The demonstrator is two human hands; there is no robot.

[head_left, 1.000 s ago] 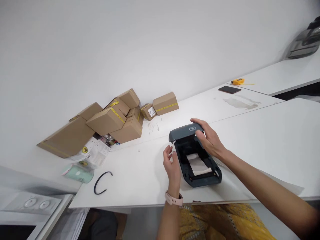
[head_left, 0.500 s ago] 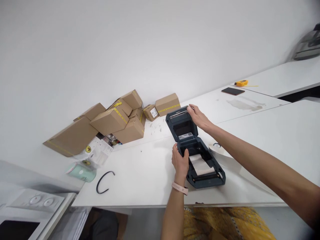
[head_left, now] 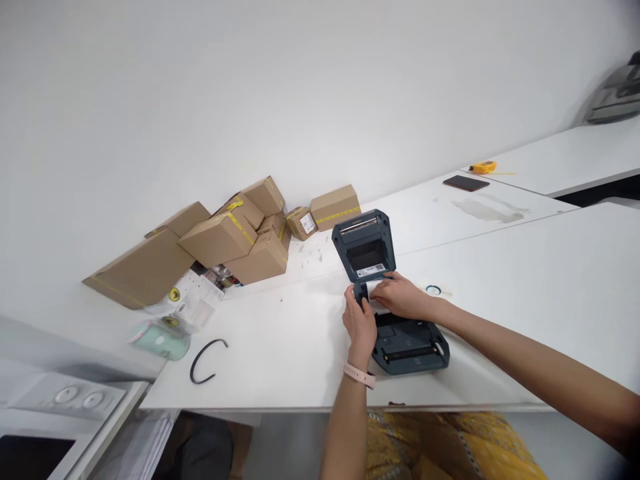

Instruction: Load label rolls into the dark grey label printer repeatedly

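Note:
A dark blue-grey label printer point(head_left: 413, 343) lies on the white table with its lid point(head_left: 367, 247) swung up. My left hand point(head_left: 359, 323) is wrapped round the left side of the printer's base, thumb over the inner edge. Inside the printer, near the hinge, my right hand point(head_left: 400, 297) has its fingers bent round white label paper point(head_left: 374, 287). Most of that paper is hidden behind my fingers. A label roll point(head_left: 434, 291) lies on the table just beyond my right wrist, partly covered by it.
Cardboard boxes point(head_left: 217, 240) are piled against the wall at left. A black curved band point(head_left: 194, 365) and a mint-green canister point(head_left: 163, 341) lie near the table's left end. Farther right are a dark phone-like slab point(head_left: 467, 183) and a yellow tape measure point(head_left: 483, 167).
My right hand has left the lid and moved down into the printer. The paper strip that lay across the base has been drawn back toward the hinge. My left hand stays put.

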